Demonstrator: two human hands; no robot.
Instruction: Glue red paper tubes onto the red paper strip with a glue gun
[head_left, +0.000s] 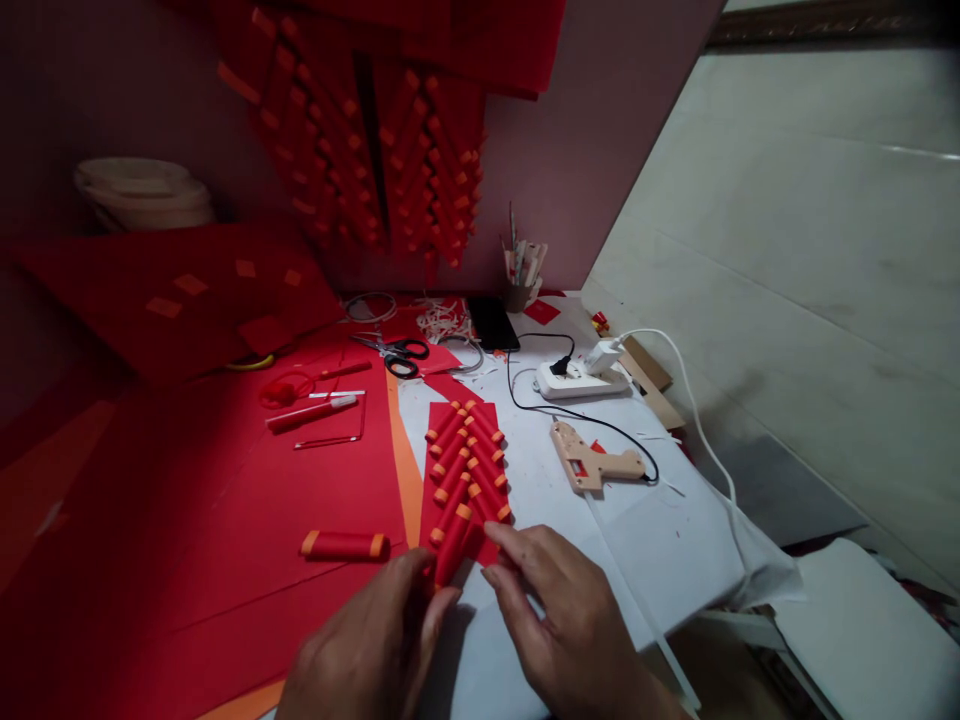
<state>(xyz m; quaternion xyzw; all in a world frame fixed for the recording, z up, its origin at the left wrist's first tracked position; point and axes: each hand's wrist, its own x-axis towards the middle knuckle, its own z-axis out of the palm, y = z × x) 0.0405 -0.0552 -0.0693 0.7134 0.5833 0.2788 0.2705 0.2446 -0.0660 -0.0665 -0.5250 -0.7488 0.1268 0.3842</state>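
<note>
A narrow red card (442, 410) lies on the white-covered table, carrying two slanted rows of red paper rolls (488, 470) with orange ends. At its near end, my left hand (367, 625) has thumb and fingers closed around the lower part of a red roll (453, 545). My right hand (562, 610) pinches the card's lower right edge between thumb and fingertips. A loose red roll (345, 545) with orange ends lies on the red sheet left of the card, apart from both hands.
Right of the card lie a glue gun (592, 458), its black cord and a white power strip (581, 380). Beyond it are black-handled scissors (401, 355), a phone (492, 324) and a pen cup (517, 295). Red sheets (225, 500) cover the left; finished strings (431, 170) hang behind.
</note>
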